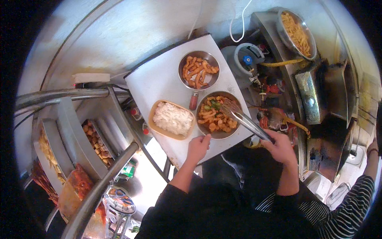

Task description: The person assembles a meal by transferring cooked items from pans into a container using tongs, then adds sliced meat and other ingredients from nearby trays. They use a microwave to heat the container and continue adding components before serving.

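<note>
My right hand is closed round the handle of metal tongs. Their tips dip into a steel bowl of orange-brown coated pieces with some green bits. At the near rim of this bowl, my left hand grips the edge with its thumb on top. Left of the bowl stands a tan rectangular container of white, rice-like food. Behind is a second steel bowl with long fried strips. Between the bowls lies a small object with a reddish-brown handle.
All this stands on a white tabletop. To the right are a grey gas cylinder, yellow hoses, fryers and a bowl of fries. Metal rails and food trays line the left. Another person's striped sleeve enters lower right.
</note>
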Tool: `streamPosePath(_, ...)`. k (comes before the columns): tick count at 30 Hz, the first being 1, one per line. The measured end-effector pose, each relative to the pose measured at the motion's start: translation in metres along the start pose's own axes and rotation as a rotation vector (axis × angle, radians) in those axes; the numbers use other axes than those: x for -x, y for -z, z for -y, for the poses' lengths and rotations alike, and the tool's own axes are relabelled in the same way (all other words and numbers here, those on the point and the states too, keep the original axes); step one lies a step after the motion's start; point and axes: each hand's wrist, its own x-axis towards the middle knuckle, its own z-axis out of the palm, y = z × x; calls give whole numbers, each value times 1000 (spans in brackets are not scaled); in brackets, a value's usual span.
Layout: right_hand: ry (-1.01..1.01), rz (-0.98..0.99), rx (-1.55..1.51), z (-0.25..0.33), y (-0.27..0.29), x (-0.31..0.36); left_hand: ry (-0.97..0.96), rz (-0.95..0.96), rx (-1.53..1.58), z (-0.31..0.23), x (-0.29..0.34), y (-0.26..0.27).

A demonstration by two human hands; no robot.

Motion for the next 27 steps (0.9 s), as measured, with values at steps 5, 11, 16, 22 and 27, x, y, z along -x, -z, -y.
streamPosePath(5,131,-99,-86,49,12,-47,16,-18,0,-3,2,0)
streamPosePath(11,29,-200,452,123,-24,-115,14,-13,4,-4,4,1)
streamPosePath(16,113,-149,38,100,12,-89,-41,-42,63,-2,5,0)
streamPosePath(22,95,140,-117,56,36,-21,-16,-16,72,-5,3,1)
streamPosePath(27,-36,47,-222,54,29,-53,-36,-23,76,-5,3,1)
